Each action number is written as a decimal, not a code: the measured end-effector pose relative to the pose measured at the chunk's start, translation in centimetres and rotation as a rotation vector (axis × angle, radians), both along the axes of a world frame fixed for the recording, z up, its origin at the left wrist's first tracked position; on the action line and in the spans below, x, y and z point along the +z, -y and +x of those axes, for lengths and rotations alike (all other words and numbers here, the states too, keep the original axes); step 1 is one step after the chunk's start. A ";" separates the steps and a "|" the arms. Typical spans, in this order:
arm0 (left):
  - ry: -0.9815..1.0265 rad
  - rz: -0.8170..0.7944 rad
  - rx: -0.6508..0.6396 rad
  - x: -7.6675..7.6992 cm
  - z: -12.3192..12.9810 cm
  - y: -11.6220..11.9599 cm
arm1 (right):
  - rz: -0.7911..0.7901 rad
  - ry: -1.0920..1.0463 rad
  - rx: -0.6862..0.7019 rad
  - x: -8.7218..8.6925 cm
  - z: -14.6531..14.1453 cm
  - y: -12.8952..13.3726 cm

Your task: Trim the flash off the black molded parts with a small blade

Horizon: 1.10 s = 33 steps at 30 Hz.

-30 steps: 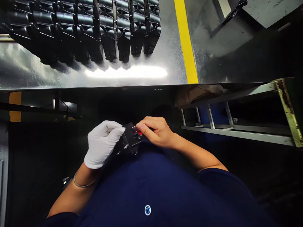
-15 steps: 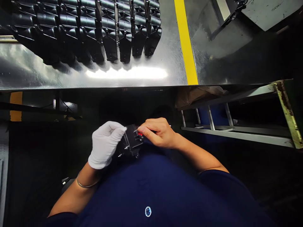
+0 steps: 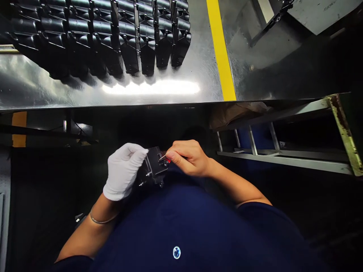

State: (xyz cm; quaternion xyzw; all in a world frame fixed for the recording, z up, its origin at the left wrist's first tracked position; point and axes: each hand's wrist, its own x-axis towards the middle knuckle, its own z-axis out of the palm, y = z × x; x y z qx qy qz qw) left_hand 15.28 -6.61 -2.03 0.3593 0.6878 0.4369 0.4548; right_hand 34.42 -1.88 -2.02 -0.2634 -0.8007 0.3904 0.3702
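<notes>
My left hand [image 3: 123,172], in a white glove, pinches the upper left edge of a black plastic part [image 3: 156,162]. Small prongs stick out along the part's lower left side. My bare right hand [image 3: 189,158] is closed on a thin pointed metal tool [image 3: 162,157], with a bit of red showing beneath the fingers. The tool's tip lies against or just over the part's right side; contact cannot be made out. Most of the tool is hidden in my fingers.
Ahead, a metal table [image 3: 85,92] bears rows of black moulded parts [image 3: 147,41]. A yellow stripe [image 3: 219,49] crosses its top. At right stands a metal frame [image 3: 283,160] with a brown sheet or bag [image 3: 238,113] by it. A grey panel [image 3: 323,15] lies at far right.
My left hand and the black part have shifted slightly left, away from my right hand. More of the thin tool's tip shows now. My right hand stays almost in place.
</notes>
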 end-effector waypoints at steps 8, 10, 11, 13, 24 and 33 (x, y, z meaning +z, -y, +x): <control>0.012 -0.023 0.015 -0.3 0.2 0.0 | 0.093 0.067 -0.030 -0.2 -0.2 0.1; 0.009 -0.025 0.010 -0.2 0.3 0.0 | 0.075 0.087 0.002 0.0 0.0 0.0; 0.005 -0.026 0.005 -0.2 0.3 0.1 | 0.041 0.098 0.033 0.1 0.1 -0.1; -0.006 -0.029 -0.009 0.0 0.3 0.2 | -0.082 0.115 0.131 0.3 0.4 -0.4; -0.062 0.039 -0.173 0.9 -0.1 0.0 | -0.193 0.084 0.338 0.4 1.3 -1.0; -0.069 0.016 -0.119 0.5 0.1 -0.1 | 0.084 0.269 0.245 0.4 0.8 -0.7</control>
